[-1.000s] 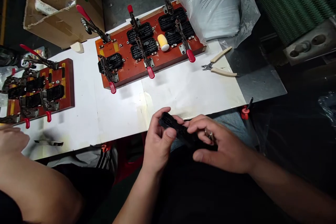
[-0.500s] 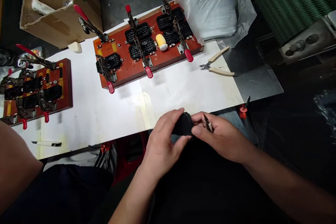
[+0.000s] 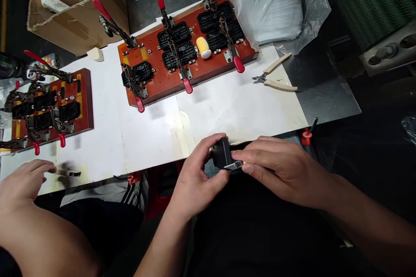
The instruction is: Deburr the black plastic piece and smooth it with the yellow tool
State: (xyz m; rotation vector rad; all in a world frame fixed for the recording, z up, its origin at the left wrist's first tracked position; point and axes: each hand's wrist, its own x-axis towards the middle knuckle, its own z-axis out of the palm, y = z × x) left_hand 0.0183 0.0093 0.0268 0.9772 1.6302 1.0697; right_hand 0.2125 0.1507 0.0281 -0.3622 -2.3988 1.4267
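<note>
Black plastic part [image 3: 222, 156], small, blocky, pinched between both hands.

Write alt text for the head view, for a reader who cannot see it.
The left hand and right hand together hold a small black plastic part just in front of a white-topped table. On it lie a red clamp board and cream-handled cutters. A co-worker's hand rests at left.

A small black plastic part [image 3: 222, 156], blocky and dark, sits upright between the left hand [image 3: 198, 177] and right hand [image 3: 279, 171], just off the near edge of the white surface [image 3: 227, 112]; a short metal blade [image 3: 234, 165] touches its lower side.
</note>
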